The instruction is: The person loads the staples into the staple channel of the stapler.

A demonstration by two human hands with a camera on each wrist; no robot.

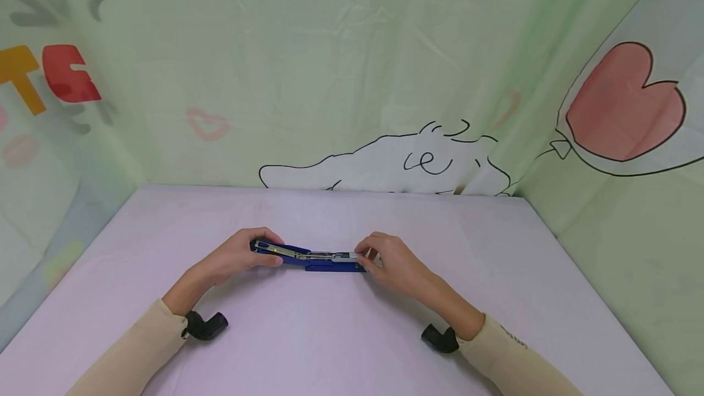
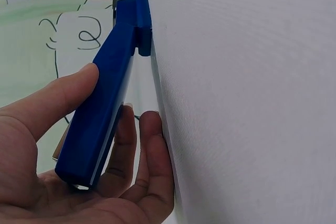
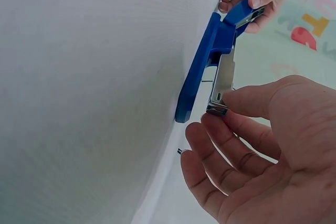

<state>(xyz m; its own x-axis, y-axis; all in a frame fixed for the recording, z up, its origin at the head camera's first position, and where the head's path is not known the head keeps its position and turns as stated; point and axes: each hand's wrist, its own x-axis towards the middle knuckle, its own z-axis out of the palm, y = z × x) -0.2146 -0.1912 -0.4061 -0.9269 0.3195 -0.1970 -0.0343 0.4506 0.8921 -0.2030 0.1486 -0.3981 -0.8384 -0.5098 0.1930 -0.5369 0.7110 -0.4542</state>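
A blue stapler (image 1: 335, 267) is opened out flat at the middle of the table, its top cover (image 2: 97, 114) folded back to the left. My left hand (image 1: 233, 256) grips that cover, thumb on one side and fingers on the other. With thumb and fingertips, my right hand (image 1: 397, 261) pinches the free end of the metal staple magazine (image 3: 226, 74). In the right wrist view the magazine stands apart from the blue base (image 3: 195, 77), with a gap between them. The base lies along the tabletop.
A pale cloth covers the table (image 1: 308, 335). Light green curtains (image 1: 330, 66) with printed drawings hang behind it and at both sides. Black curved devices (image 1: 208, 326) sit at both wrists, by the beige sleeves.
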